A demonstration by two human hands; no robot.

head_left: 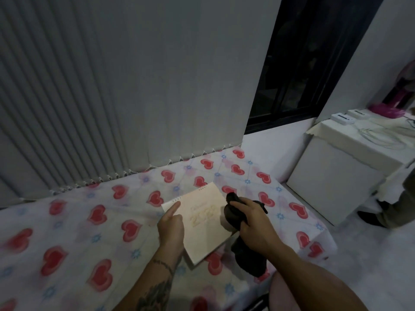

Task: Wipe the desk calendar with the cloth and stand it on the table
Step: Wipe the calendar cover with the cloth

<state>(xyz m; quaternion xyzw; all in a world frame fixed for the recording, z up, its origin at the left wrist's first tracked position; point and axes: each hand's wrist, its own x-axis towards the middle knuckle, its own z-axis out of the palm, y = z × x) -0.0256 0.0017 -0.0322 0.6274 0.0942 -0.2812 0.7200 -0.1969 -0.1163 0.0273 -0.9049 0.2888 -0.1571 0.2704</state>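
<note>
A cream desk calendar [202, 223] with gold numerals on its cover lies flat on the table [74, 232], which wears a cloth printed with red hearts. My left hand [171, 227] grips the calendar's left edge, thumb on top of the cover. My right hand [253, 223] is closed around a dark cloth [233, 215] and presses it against the calendar's right side. The rest of the cloth hangs down below my wrist over the table.
A grey curtain [134, 86] hangs along the table's far edge. A dark window [303, 63] is behind on the right. A white cabinet [336, 176] with small boxes and cables stands to the right, where part of another person [399, 205] shows.
</note>
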